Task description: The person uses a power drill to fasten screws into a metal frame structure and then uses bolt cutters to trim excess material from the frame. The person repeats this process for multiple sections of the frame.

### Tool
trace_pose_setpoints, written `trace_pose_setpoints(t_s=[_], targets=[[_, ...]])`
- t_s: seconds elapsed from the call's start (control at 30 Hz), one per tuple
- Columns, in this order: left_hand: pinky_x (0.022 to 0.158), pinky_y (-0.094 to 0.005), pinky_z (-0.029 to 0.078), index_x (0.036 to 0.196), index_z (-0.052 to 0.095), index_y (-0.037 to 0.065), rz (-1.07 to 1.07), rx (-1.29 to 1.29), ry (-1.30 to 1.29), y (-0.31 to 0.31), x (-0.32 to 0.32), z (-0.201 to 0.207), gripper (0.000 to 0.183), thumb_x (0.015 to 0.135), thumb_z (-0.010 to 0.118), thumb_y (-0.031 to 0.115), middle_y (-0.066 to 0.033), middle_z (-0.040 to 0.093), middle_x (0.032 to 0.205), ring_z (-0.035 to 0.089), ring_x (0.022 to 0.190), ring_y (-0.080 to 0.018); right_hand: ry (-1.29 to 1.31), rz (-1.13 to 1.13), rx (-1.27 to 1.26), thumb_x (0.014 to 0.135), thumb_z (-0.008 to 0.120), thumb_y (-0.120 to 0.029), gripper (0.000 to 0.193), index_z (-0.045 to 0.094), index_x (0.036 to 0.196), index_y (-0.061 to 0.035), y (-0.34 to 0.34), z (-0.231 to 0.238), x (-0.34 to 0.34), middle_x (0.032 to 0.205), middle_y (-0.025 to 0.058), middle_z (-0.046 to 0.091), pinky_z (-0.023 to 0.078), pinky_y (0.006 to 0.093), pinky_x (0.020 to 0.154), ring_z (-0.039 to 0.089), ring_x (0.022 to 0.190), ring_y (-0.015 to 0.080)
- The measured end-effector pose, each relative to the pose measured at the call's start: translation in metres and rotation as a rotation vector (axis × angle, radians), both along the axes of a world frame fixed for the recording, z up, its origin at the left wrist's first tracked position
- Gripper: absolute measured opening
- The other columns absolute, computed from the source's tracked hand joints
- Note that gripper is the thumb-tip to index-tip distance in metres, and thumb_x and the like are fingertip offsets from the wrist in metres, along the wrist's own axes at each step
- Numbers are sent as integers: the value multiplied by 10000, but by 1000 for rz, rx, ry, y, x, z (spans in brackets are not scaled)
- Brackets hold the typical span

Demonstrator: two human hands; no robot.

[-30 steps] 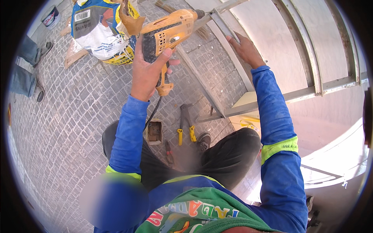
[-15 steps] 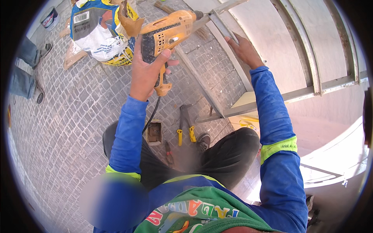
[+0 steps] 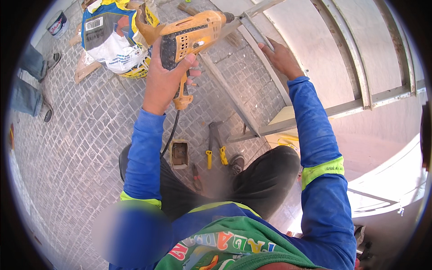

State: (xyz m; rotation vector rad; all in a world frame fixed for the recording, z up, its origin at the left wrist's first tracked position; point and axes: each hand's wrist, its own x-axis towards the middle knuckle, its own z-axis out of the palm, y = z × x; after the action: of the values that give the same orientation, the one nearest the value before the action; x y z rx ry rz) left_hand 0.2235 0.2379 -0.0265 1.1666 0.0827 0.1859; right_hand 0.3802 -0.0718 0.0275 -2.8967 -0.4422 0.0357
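Note:
My left hand [image 3: 166, 81] is wrapped round the handle of an orange and black corded power drill [image 3: 193, 33]. The drill points to the upper right, with its chuck close to the corner where a short flat metal strip [image 3: 254, 29] meets a bar of the metal frame [image 3: 324, 112]. Whether the bit touches the metal I cannot tell. My right hand [image 3: 282, 59] grips the lower end of that strip, thumb on its near side; its other fingers are partly hidden. From the drill's handle a black cord [image 3: 173, 130] runs down past my knee.
On the cobbles before me lie a yellow-handled hand riveter [image 3: 213, 139], pliers [image 3: 196, 176] and an open square box [image 3: 180, 154]. A torn bag [image 3: 112, 40] stands far left, near a paint bucket [image 3: 57, 23] and another person's legs [image 3: 29, 85]. Pale panels [image 3: 310, 36] back the frame.
My left hand and the drill have shifted slightly left and toward me, the handle end moving most. My right hand stays on the metal strip, almost unmoved.

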Motion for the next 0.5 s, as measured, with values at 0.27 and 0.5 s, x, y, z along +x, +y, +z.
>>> trace_pose_setpoints(t_s=[0.27, 0.5], targets=[[539, -265, 554, 1475, 342, 50, 0, 5, 31, -3, 1, -1, 701, 932, 767, 172, -134, 724, 1039, 747, 776, -209, -47, -20, -26, 1013, 514, -590, 708, 539, 1468, -48, -4, -12, 4, 1334, 272, 639, 441, 463, 1107, 585, 1288, 419], [536, -262, 556, 1432, 388, 49, -28, 78, 1, 2, 2, 18, 632, 934, 763, 153, -135, 727, 1057, 751, 779, -213, -10, 19, -28, 1006, 489, -652, 774, 545, 1463, -30, -9, -11, 8, 1309, 293, 648, 461, 474, 1082, 612, 1248, 443]])
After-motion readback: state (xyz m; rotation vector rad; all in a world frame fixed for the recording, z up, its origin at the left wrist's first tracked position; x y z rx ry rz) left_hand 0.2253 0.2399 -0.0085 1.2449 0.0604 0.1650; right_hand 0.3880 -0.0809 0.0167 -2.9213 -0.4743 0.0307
